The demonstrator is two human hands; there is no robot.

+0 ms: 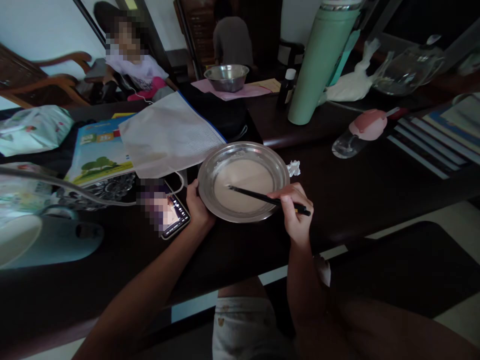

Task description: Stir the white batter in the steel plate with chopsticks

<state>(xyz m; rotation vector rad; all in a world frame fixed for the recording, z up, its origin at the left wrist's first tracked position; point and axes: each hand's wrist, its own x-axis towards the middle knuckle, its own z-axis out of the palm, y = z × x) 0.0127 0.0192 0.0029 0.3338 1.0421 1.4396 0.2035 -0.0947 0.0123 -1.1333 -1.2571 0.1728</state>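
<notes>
A round steel plate holding pale batter lies on the dark wooden table. My left hand grips the plate's left rim, fingers curled round the edge. My right hand is closed on black chopsticks, whose tips rest in the batter near the plate's middle. A phone with a lit screen lies just left of my left hand.
A white mesh bag and a picture book lie behind the plate. A green flask, a small dark bottle, a pink-lidded bottle, stacked books and a steel bowl stand farther back. A person sits beyond the table.
</notes>
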